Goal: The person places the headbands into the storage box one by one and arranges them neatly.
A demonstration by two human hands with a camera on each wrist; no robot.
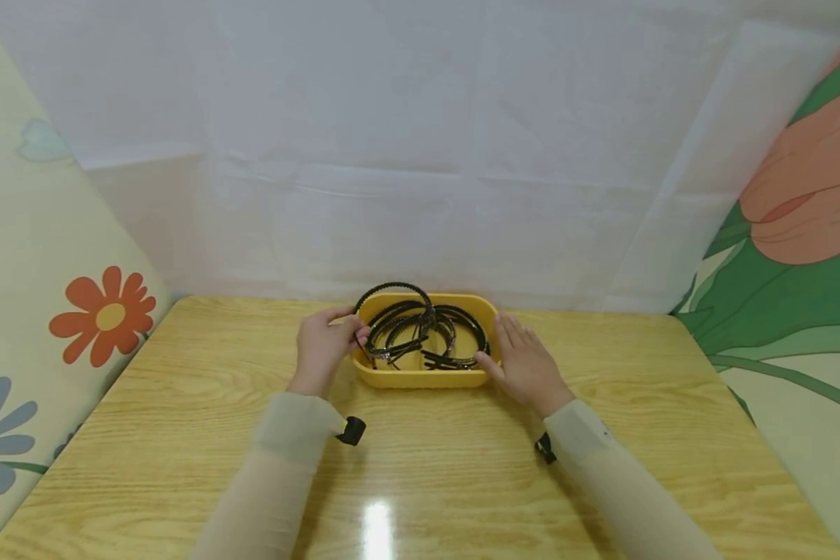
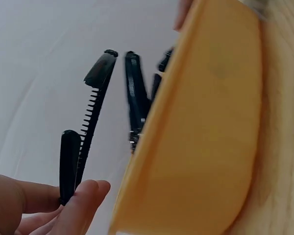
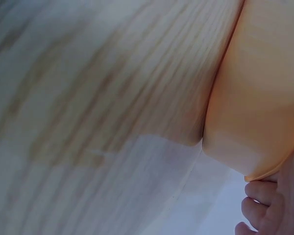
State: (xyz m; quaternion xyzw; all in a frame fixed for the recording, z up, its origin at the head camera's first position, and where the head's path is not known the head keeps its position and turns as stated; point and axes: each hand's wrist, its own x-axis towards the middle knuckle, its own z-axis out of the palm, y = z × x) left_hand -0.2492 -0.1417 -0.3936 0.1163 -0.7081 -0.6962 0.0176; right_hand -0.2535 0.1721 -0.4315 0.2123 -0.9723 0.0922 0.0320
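Note:
A black toothed headband [image 1: 393, 285] arches above the left part of a yellow bin [image 1: 420, 379]. My left hand [image 1: 327, 342] pinches it near one end at the bin's left rim; in the left wrist view the toothed band [image 2: 89, 125] rises from between thumb and fingers, outside the bin wall. Several more black headbands [image 1: 472, 319] lie looped over one another inside the bin. My right hand [image 1: 528, 363] rests at the bin's right end, fingers straight along the rim and thumb over the front corner. In the right wrist view, its fingers [image 3: 258, 193] touch the rim.
The bin stands on a wood-grain table [image 1: 434, 467] near its back edge. A white sheet [image 1: 406, 155] hangs behind it. Flower-patterned panels [image 1: 105, 315] flank the table on both sides.

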